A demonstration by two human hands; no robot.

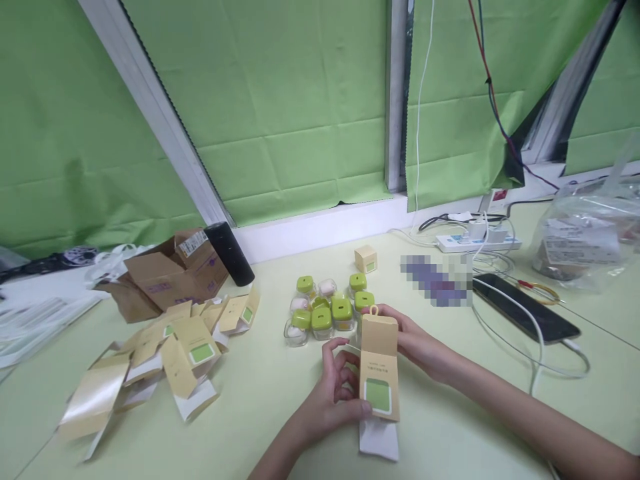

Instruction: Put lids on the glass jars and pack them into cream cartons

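Observation:
My left hand [340, 390] grips the lower left edge of an opened tan cardboard box [381, 367], its thumb on the front near a green square print. The box stands with its top flap raised and a white flap hanging below. My right hand [407, 337] is behind the upper right of the box; its fingertips are mostly hidden by the box, so what they touch is unclear. Just beyond, several small clear containers with green lids [321, 320] stand grouped, some showing white contents.
Several flattened tan boxes [193, 347] lie piled at the left, before a brown carton [175, 277] and a black cylinder [230, 253]. A small closed box [366, 259] stands behind the containers. Phone [525, 307], cables, power strip [477, 241] and plastic bag [590, 233] are at the right.

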